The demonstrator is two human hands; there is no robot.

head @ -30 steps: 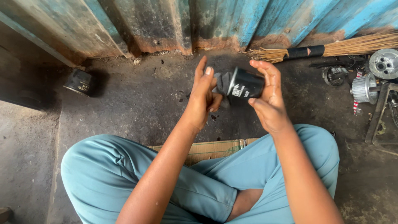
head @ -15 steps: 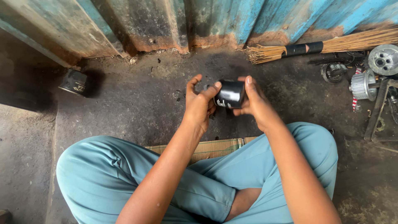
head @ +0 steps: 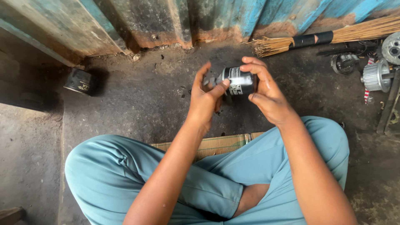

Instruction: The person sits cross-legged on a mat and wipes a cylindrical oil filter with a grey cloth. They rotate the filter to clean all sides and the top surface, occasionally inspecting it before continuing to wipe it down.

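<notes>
I sit cross-legged in light blue trousers on a dirty concrete floor. A small black cylindrical canister (head: 238, 81) with a white label is held lying sideways in front of me. My right hand (head: 268, 96) wraps its fingers over the canister's right end. At its left end is my left hand (head: 205, 99), thumb against the canister and fingers raised.
A second black canister (head: 79, 81) lies on the floor at the left by the corrugated metal wall (head: 175, 21). A straw broom (head: 325, 35) lies at the back right. Metal pulleys and gear parts (head: 377, 75) sit at the right edge. Flattened cardboard (head: 216, 143) lies under my legs.
Both hands have turned the canister: the left hand went from an open palm beside it to a thumb grip at its end, and the right hand shifted from beneath to over the top.
</notes>
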